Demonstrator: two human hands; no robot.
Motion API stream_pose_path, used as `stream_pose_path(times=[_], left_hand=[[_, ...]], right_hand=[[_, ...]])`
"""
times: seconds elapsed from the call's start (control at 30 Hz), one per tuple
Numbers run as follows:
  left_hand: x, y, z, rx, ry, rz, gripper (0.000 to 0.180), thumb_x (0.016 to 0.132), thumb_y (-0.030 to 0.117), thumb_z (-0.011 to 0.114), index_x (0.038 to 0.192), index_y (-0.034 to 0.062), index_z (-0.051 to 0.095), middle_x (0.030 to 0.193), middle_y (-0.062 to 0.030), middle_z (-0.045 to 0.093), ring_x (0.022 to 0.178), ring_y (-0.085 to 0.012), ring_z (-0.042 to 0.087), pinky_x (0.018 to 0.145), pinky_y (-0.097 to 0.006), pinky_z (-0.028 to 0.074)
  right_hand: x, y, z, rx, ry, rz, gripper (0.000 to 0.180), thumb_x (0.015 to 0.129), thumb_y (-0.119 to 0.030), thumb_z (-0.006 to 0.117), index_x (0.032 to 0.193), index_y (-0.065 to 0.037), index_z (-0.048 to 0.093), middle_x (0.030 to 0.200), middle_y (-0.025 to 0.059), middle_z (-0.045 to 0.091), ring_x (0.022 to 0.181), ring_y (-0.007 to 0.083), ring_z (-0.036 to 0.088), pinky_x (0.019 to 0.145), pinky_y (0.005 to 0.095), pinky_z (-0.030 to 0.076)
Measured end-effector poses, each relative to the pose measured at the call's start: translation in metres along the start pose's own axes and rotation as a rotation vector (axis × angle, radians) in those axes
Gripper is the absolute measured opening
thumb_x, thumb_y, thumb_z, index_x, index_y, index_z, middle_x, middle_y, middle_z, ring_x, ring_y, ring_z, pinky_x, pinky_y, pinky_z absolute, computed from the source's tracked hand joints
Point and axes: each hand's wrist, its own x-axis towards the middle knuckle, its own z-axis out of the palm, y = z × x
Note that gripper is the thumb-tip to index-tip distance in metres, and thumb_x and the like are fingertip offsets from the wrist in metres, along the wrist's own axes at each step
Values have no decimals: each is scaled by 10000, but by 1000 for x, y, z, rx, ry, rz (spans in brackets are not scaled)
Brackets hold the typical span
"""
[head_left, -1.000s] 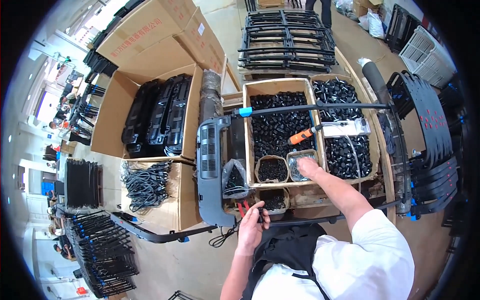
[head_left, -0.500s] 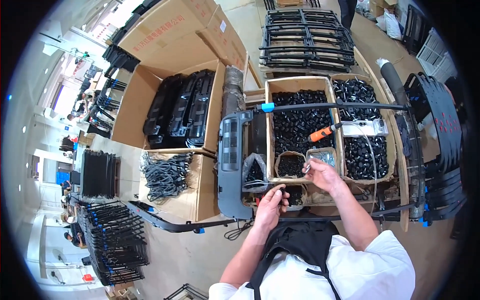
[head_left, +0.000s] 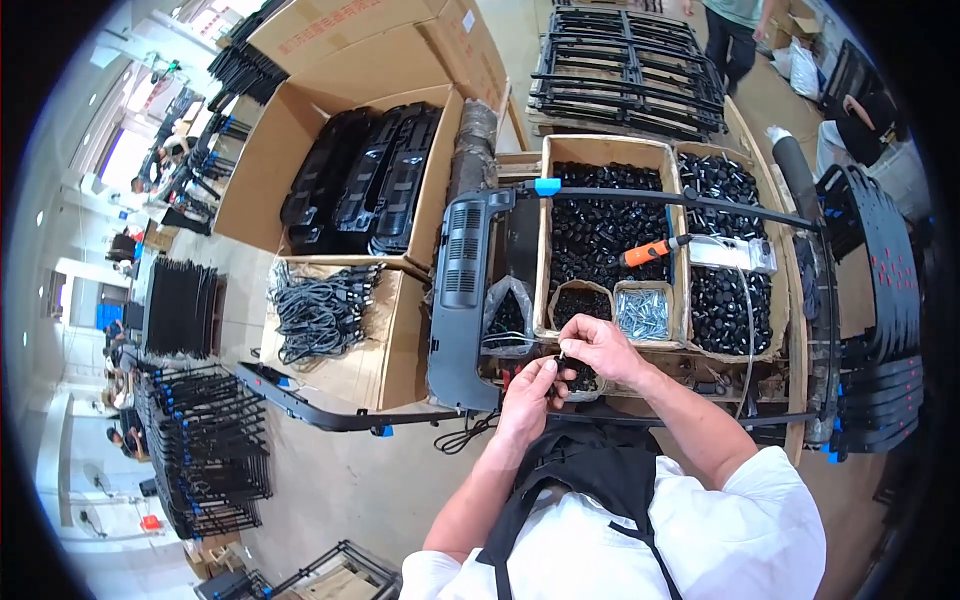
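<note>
My left hand (head_left: 532,395) is closed in a pinch around a small black part, mostly hidden by the fingers. Against its fingertips, my right hand (head_left: 600,348) also pinches, holding what looks like a small screw; the fingers cover most of it. Both hands meet just in front of a box of silver screws (head_left: 642,312) and a small box of tiny black parts (head_left: 582,300). Behind them lies an orange electric screwdriver (head_left: 645,254) over bins of black knobs (head_left: 605,215). A black frame with a vented panel (head_left: 462,290) surrounds the bins.
An open carton (head_left: 270,160) holding black moulded parts stands at left, with bundled black cables (head_left: 325,310) on a box before it. Black frames (head_left: 625,70) are stacked at the back. More curved frames (head_left: 880,260) stand at right. A person (head_left: 732,40) is at the far back.
My right hand has come away from the screw box, moving left and toward me to meet my left hand. The view has shifted slightly, and more of a person shows at the back.
</note>
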Motion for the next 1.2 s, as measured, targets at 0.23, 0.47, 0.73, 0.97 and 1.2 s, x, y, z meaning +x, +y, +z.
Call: stream_pose_path(times=[0.23,0.47,0.73,0.97,1.2], left_hand=[[-13,-8,-23,-90,79,-5,246,1135,304,571,1144,74,656,957,-23,735,698,-88,621,590,-246,483],[-26,-6,-53,-179,177,28,267,1141,321,552,1084,85,664,865,1,670,689,-98,619,569,-248,478],[-48,21,-116,-350,117,88,284,1143,253,517,1293,44,637,1140,-50,688,998,-152,637,816,-327,501],[-76,34,-147,-341,-20,-11,288,1151,236,516,1322,21,605,1158,-89,689,893,-149,660,760,-257,546],[-66,49,-175,-34,-6,16,334,1153,355,522,1279,74,650,830,39,558,660,-54,500,571,-228,424]], right_hand=[[9,8,29,-460,-117,-319,182,995,-158,668,1101,-16,711,949,116,730,817,222,729,743,360,578],[22,-6,68,-902,-177,-620,258,926,-220,742,1138,-72,744,962,112,740,840,313,743,729,415,605],[92,-3,138,-943,-19,-682,294,945,-245,747,1178,-67,732,1061,123,770,901,319,757,757,409,616],[157,15,194,-992,14,-702,288,936,-231,761,1177,-75,740,1063,112,776,920,316,757,771,405,620],[172,23,209,-1078,-50,-646,293,939,-250,758,1187,-93,748,1059,108,776,915,324,755,782,414,618]])
